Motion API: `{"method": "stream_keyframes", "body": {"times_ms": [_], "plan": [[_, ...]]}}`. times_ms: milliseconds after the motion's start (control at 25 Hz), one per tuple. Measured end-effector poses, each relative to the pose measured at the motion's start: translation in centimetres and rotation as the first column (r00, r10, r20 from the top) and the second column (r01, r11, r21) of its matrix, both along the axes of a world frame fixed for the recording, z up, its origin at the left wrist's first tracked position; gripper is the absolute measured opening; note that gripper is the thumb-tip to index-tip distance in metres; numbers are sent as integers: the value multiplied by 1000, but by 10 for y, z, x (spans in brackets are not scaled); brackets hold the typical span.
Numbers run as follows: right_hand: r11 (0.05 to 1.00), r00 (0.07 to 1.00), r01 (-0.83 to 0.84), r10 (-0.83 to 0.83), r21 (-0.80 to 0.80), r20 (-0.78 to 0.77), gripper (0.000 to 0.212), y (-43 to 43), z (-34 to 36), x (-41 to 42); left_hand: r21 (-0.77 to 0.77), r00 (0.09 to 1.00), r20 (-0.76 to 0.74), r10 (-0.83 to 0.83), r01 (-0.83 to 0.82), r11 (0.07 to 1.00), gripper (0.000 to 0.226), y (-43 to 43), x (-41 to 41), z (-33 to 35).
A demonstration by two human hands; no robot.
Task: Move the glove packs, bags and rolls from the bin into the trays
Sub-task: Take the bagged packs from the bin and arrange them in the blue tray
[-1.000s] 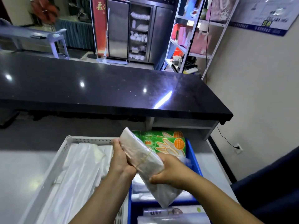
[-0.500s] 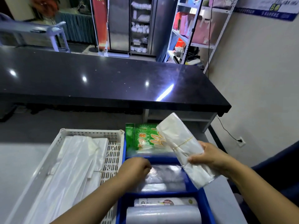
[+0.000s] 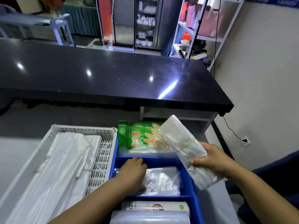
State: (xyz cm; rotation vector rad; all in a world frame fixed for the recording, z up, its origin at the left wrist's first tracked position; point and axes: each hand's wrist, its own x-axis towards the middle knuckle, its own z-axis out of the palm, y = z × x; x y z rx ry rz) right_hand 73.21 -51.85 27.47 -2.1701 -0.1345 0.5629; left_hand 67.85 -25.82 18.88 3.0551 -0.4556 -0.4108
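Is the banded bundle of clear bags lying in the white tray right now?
No, the right hand holds the banded bundle of clear bags in the air above the blue bin, not in the white tray.

You have a pale grey counter (image 3: 14,152) in front of you, and two containers sit directly on it, side by side and touching. The white perforated tray (image 3: 103,157) is on your left, the blue divided bin (image 3: 186,177) on your right. Beyond them, at the far side, a glossy black countertop (image 3: 105,75) stands higher, with only light reflections on it.
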Motion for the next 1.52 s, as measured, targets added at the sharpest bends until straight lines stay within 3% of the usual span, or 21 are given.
{"method": "stream_keyframes", "body": {"times_ms": [160, 320, 440, 560, 640, 760, 920, 1120, 1240, 1320, 1440, 1520], "plan": [[987, 989, -125, 132, -101, 69, 37, 11, 4, 12, -64, 997, -31, 69, -70, 995, 27, -9, -3, 4], [920, 939, -279, 321, -276, 121, 34, 35, 2, 20, -110, 982, -66, 179, -185, 977, 31, -9, -8, 8], [806, 838, -362, 502, -469, 216, 35, 56, -3, 22, -123, 987, -26, 156, -158, 980, 26, -5, -19, 13], [650, 681, -419, 687, -634, 254, 38, 71, -20, 21, -296, 967, -92, 240, -256, 920, 19, 1, -40, 10], [567, 606, -466, 764, -679, 222, 38, 79, -37, 17, -344, 951, -117, 288, -310, 886, 27, 3, -52, 9], [483, 555, -542, 820, -687, 139, 35, 85, -57, 11, -317, 961, -95, 260, -277, 907, 30, 2, -61, 10], [528, 625, -609, 779, -592, 52, 32, 87, -68, 8, -253, 984, -27, 178, -179, 951, 12, -3, -65, 11], [608, 585, -455, 755, -651, 296, 52, 78, -62, 1, -126, 985, 24, 171, -167, 978, 15, -6, -62, 15], [667, 543, -387, 723, -637, 427, 38, 70, -62, -6, -108, 981, 186, 61, -41, 993, 19, -1, -61, 19], [674, 569, -408, 715, -616, 405, 34, 68, -66, -11, -78, 975, 223, 11, 7, 997, 21, -2, -56, 21], [683, 613, -453, 706, -574, 356, 35, 65, -70, -13, -67, 988, 151, 27, -17, 998, 22, 6, -42, 16], [741, 681, -436, 643, -511, 351, 33, 61, -68, -13, -66, 986, 169, -11, 22, 998, 23, 8, -36, 9]]}}
